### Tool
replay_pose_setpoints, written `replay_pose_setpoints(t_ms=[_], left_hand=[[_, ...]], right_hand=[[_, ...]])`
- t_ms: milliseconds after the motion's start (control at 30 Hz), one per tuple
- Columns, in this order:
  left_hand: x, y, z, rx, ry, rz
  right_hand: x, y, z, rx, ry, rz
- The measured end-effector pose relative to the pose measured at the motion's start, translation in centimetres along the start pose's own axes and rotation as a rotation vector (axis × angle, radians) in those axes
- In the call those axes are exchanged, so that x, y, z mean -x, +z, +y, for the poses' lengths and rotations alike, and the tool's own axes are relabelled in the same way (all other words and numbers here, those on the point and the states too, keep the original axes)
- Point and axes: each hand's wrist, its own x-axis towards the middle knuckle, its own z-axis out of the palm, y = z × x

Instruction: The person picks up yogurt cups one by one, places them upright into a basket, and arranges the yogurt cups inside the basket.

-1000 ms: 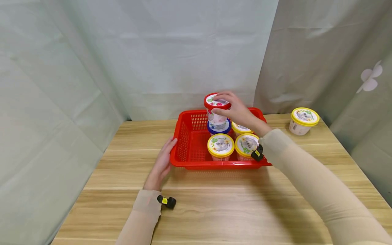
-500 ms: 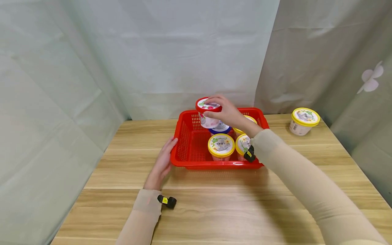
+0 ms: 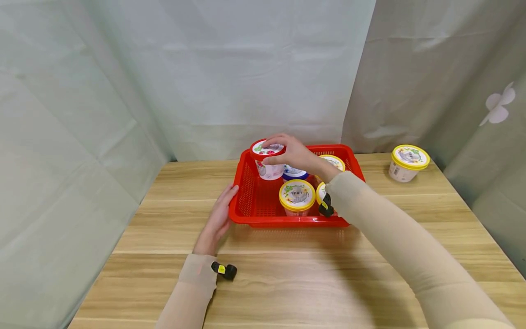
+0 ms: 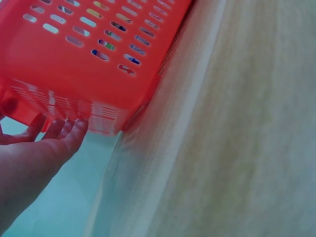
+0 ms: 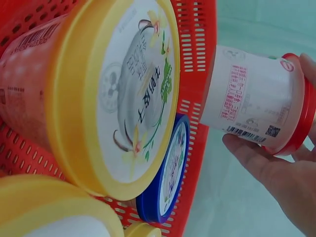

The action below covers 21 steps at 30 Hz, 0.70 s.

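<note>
My right hand (image 3: 295,156) holds a red-lidded ice cream tub (image 3: 269,171) near the top, thumb on its near side and fingers over the lid. The tub is upright over the back left of a red plastic basket (image 3: 279,222). Seen from the right wrist, the tub's white side (image 5: 247,94) shows a barcode. My left hand (image 3: 217,214) grips the basket's left rim; from the left wrist, its fingers (image 4: 71,134) lie against the outer wall. In the basket stand a blue-lidded tub (image 3: 296,173) and yellow-lidded tubs (image 3: 297,195), partly hidden by the right arm.
Another yellow-lidded tub (image 3: 408,162) stands on the wooden table (image 3: 287,278) at the back right. Pale cloth (image 3: 230,82) hangs behind the table and along both sides.
My right hand has carried the red-lidded tub left and lower, from over the blue-lidded tub to the basket's back left. The left hand and basket stay in place.
</note>
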Motion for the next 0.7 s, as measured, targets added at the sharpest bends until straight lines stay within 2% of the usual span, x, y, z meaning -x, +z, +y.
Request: replay_pose_setpoints(t_ms=[433, 700], left_hand=[[0.0, -0.1, 0.0, 0.000, 0.009, 0.012], [0.3, 0.0, 0.0, 0.003, -0.003, 0.020]], right_hand=[[-0.9, 0.7, -0.5, -0.056, -0.014, -0.151], [-1.4, 1.5, 0.0, -0.017, 0.019, -0.229]])
